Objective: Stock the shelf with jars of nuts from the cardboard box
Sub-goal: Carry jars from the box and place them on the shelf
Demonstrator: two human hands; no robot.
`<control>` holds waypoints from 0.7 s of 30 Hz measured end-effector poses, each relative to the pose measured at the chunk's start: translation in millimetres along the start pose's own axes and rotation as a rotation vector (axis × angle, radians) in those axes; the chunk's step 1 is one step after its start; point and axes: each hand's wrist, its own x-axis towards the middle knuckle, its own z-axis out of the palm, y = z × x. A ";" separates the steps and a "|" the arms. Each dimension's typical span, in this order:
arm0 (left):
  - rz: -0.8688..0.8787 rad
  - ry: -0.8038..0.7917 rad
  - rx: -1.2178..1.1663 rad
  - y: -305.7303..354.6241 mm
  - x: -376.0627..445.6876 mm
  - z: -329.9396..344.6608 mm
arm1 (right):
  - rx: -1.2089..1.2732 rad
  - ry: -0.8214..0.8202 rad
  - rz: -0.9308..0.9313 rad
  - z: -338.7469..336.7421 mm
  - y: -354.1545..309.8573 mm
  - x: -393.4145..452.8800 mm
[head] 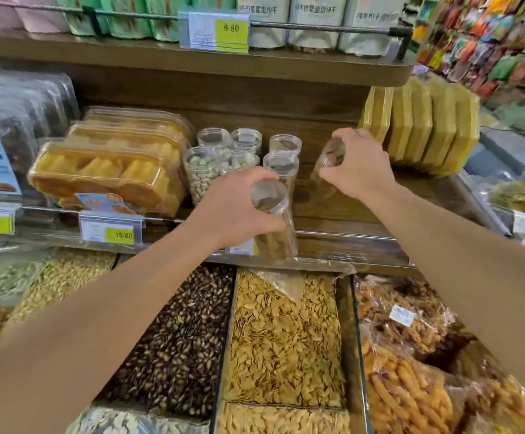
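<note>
At frame centre, the left hand (234,203) fingers wrap an upright, slightly tilted jar (275,222); the right hand (356,162) fingers clasp another jar (328,167) leaning lid-up on the shelf (333,208).

Both bare forearms are stretched up from the lower corners toward mid-frame. The left hand (239,205) is curled closed at centre; the right hand (356,164) is clenched, knuckles up, centre-right.

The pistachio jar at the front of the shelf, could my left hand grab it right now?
Probably not yet. The left hand is already full, gripping a jar of brown nuts. The pistachio jar stands just left of it with nothing between, so once that jar is set down, likely yes.
</note>
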 end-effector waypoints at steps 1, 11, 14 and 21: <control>-0.007 -0.006 -0.017 -0.8 2.9 -0.8 | -0.008 -0.022 -0.012 5.9 1.7 8.8; -0.050 -0.024 -0.093 -6.7 19.3 -9.7 | 0.067 -0.105 0.019 49.4 10.7 58.1; -0.052 -0.015 -0.106 -7.3 20.1 -10.4 | 0.086 -0.097 0.017 53.8 14.3 59.0; 0.026 0.074 -0.032 3.8 28.4 -14.6 | 0.211 -0.085 0.070 31.9 19.8 25.3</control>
